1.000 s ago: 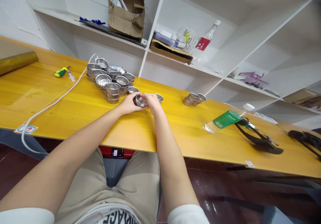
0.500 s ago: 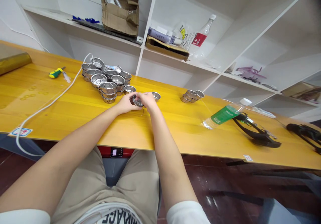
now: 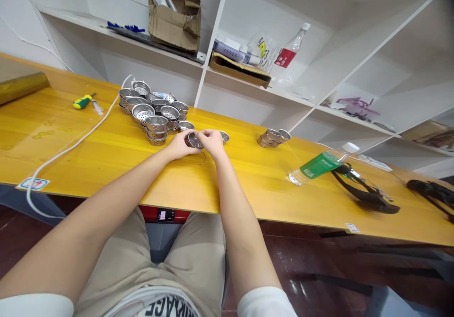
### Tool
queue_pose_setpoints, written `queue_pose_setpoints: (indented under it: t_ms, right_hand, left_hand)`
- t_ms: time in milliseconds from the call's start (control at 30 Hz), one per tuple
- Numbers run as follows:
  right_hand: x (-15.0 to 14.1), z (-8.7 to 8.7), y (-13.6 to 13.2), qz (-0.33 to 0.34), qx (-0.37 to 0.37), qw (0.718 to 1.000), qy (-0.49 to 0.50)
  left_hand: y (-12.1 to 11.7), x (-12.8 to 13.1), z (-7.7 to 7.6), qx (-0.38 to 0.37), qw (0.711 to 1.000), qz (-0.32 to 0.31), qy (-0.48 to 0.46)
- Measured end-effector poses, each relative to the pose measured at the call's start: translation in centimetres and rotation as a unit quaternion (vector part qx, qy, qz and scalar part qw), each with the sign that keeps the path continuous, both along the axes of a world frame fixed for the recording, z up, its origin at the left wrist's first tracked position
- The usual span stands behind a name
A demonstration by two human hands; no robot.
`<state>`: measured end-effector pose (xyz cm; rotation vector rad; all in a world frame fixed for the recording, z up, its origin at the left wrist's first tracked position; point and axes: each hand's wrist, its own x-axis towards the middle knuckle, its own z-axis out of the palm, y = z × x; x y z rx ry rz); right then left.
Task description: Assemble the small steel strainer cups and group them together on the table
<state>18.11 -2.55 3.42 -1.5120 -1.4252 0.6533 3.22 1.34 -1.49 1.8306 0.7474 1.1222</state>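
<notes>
At twelve o'clock our left hand (image 3: 179,147) is clasping a perforated cup (image 3: 194,140), seemingly unfinished; our right hand (image 3: 212,143) is touching it, grip unclear. Stacked cups (image 3: 156,125) at ten and grouped cups (image 3: 271,136) at three are leaving progress uncertain.

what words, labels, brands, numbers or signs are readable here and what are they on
No text reads with certainty:
Shirt: large dark capitals, partly cut off; no whole word readable.
Green bottle label: pale characters, too small.
Red bottle label: white marks, too blurred.
Plastic bag: dark letters, too blurred.
Left table sticker: red mark inside a blue border, unclear.
Right table sticker: too small.
Phone screen: too small.
</notes>
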Motion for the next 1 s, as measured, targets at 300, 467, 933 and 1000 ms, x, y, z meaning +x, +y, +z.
queue_pose_setpoints:
  t_ms: [300, 467, 933, 1000]
  right_hand:
    - [1.3, -1.4, 1.1, -0.003, -0.004, 0.999, 0.053]
    - [1.0, -1.1, 0.9, 0.003, -0.040, 0.986, 0.163]
    - [-1.5, -1.8, 3.4, -0.109, -0.016, 0.946, 0.304]
    - [-2.2, -1.8, 4.4, -0.100, -0.023, 0.941, 0.323]
  left_hand:
    - [0.6, -0.4, -0.1, 0.015, 0.999, 0.005, -0.028]
    - [0.0, -0.4, 0.0, 0.057, 0.997, 0.043, 0.007]
    - [-1.4, -1.4, 0.9, 0.137, 0.902, 0.090, 0.400]
    - [-1.4, -1.4, 0.9, 0.138, 0.901, 0.089, 0.401]
